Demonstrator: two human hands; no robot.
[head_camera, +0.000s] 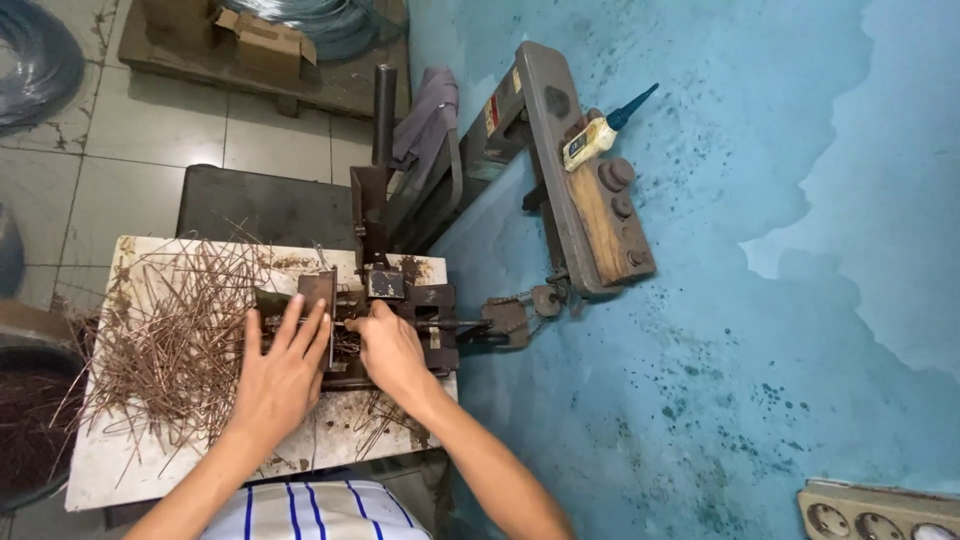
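**Bench, press and wall**

A metal press (400, 300) is sitting at the right edge of a worktable (110, 470), with a heap of wire pieces (170, 340) lying to its left. The left hand (285, 375) is resting beside the heap; the right hand (392, 350) is touching the press. Behind, a wooden board (600, 225) is carrying a glue bottle (592, 138).

The wall (700, 250) is mottled turquoise with darker specks and paler patches. Rust-brown wire pieces (175, 330) lie over a stained white counter (110, 470). The machine (400, 300) is dark brown. The shirt (320, 512) is white with blue stripes. The floor tiles (150, 130) are pale grey.
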